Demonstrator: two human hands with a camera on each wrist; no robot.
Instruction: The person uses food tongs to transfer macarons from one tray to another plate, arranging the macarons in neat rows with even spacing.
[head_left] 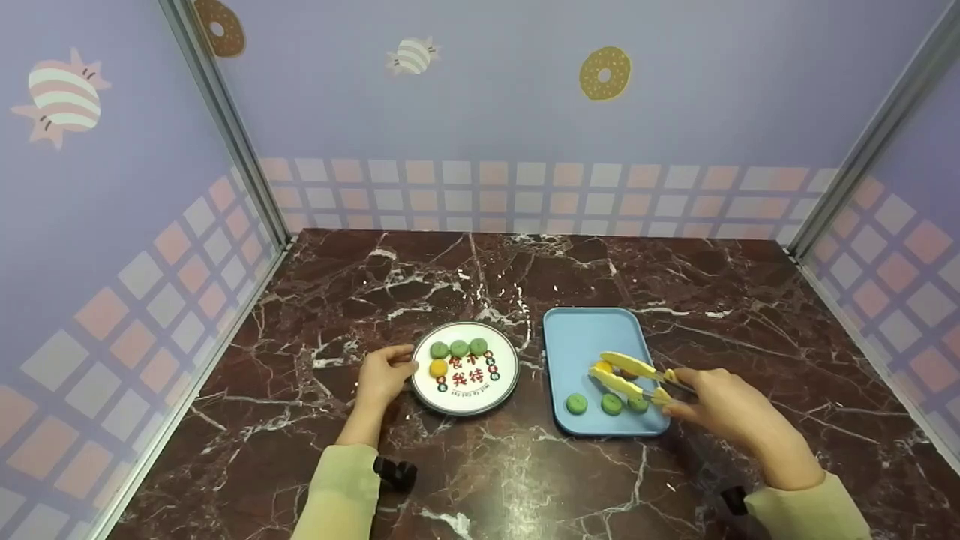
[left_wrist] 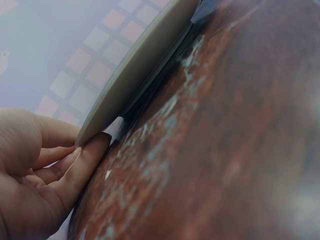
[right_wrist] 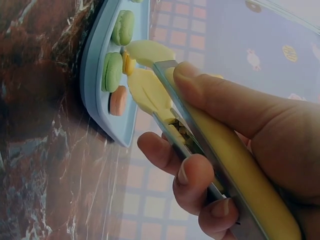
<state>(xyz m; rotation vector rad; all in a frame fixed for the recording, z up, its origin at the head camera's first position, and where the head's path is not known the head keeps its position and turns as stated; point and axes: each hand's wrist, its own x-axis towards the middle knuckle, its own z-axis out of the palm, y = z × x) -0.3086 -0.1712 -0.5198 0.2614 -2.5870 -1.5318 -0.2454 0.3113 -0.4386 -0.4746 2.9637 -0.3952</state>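
Note:
My left hand [head_left: 386, 375] pinches the rim of a round white plate [head_left: 507, 376] between thumb and fingers, as the left wrist view shows up close. Three green macarons [head_left: 459, 348] stand in a row on the plate's far side, with a yellow macaron [head_left: 438, 368] just below them. Over the blue tray [head_left: 592, 334], my right hand [head_left: 724, 405] grips yellow tongs [head_left: 628, 364]. Between the tongs' tips is another yellow macaron [right_wrist: 128, 63], partly hidden. Green macarons [head_left: 577, 403] line the tray's near side. An orange-pink macaron [right_wrist: 118, 101] shows in the right wrist view.
The dark red marbled tabletop [head_left: 450, 472] lies under the plate and tray, which stand a short gap apart. Purple panels [head_left: 495, 97] with checks and sweets printed on them enclose the back and sides. Small white specks are scattered behind the plate.

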